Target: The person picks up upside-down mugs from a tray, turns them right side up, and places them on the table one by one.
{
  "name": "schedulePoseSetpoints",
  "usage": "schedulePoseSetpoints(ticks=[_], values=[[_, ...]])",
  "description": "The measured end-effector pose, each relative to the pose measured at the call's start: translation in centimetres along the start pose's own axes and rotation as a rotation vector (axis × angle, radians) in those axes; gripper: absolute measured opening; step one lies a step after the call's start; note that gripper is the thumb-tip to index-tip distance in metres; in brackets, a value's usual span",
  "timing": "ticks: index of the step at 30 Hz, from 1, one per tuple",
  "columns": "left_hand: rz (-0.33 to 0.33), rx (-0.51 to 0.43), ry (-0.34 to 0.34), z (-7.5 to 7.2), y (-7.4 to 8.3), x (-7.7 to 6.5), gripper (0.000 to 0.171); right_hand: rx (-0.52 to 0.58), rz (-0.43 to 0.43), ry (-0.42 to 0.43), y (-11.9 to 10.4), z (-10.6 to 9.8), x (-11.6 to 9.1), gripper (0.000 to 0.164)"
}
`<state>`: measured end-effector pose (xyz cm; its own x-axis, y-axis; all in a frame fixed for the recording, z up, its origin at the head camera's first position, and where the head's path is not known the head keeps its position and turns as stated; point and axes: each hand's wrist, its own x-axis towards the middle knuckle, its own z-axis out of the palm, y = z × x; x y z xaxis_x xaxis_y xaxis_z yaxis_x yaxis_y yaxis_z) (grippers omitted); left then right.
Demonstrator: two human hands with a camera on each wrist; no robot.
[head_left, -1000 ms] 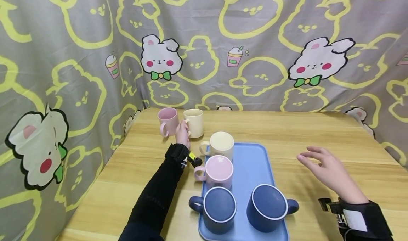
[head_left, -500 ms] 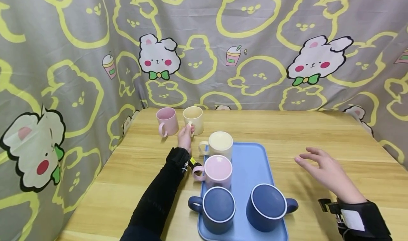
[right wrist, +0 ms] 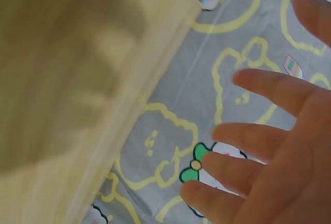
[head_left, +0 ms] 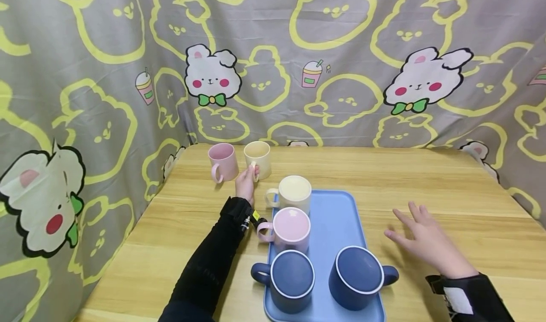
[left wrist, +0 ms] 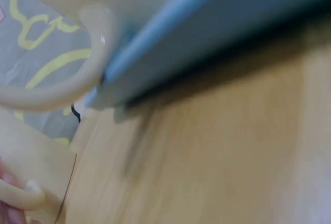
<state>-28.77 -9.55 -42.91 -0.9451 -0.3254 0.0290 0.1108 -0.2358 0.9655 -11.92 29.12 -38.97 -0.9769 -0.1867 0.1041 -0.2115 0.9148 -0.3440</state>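
My left hand (head_left: 246, 182) grips the handle of a cream mug (head_left: 261, 159) standing open-mouthed at the back left of the table. In the left wrist view, fingers (left wrist: 10, 213) show through the handle of that mug. To its left stands a pink mug (head_left: 228, 165) with its mouth up. A blue tray (head_left: 334, 218) bears a cream mug (head_left: 295, 189), a pink mug (head_left: 292, 226) and two navy mugs, one at left (head_left: 292, 277) and one at right (head_left: 359, 272), their flat round ends facing up. My right hand (head_left: 428, 241) hovers right of the tray, fingers spread, holding nothing.
The handles of the left-hand row of mugs jut past the left rim of the tray; the right navy handle (head_left: 390, 275) points right. A patterned curtain (head_left: 350, 38) borders the wooden table (head_left: 426, 175) at the back and both sides.
My left fingers have settled on the cream mug's handle, and that mug has shifted slightly back. My right hand has spread its fingers and moved slightly left.
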Motion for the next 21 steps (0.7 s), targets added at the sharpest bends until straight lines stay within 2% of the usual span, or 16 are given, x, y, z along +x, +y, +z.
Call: schedulePoseSetpoints(ticks=[3,5,8,10,14,17,19,21], values=[[0.009,0.133,-0.036,-0.8,0.6,-0.5,0.038,-0.022,-0.029,0.02,-0.3,0.8,0.1,0.074],[0.013,0.237,-0.083,-1.5,1.1,-0.9,0.044,-0.03,-0.045,0.036,-0.5,1.3,0.1,0.075],[0.041,0.418,-0.183,-3.1,2.4,-2.5,0.053,-0.031,-0.048,0.052,-0.7,1.8,0.2,0.076],[0.07,0.581,-0.252,-4.4,3.4,-3.8,0.058,-0.038,-0.053,0.069,-0.8,2.2,0.1,0.078],[0.235,1.026,-0.346,-7.1,4.8,-6.4,0.065,-0.057,-0.05,0.093,-0.9,2.7,0.0,0.081],[0.377,1.323,-0.369,-8.8,5.5,-7.9,0.069,-0.063,-0.044,0.1,-1.0,2.9,-0.1,0.083],[0.425,1.466,-0.382,-9.9,5.9,-8.7,0.071,-0.064,-0.04,0.096,-1.0,3.1,-0.2,0.084],[0.452,1.567,-0.398,-10.8,6.1,-9.4,0.073,-0.064,-0.036,0.091,-1.0,3.2,-0.2,0.083]])
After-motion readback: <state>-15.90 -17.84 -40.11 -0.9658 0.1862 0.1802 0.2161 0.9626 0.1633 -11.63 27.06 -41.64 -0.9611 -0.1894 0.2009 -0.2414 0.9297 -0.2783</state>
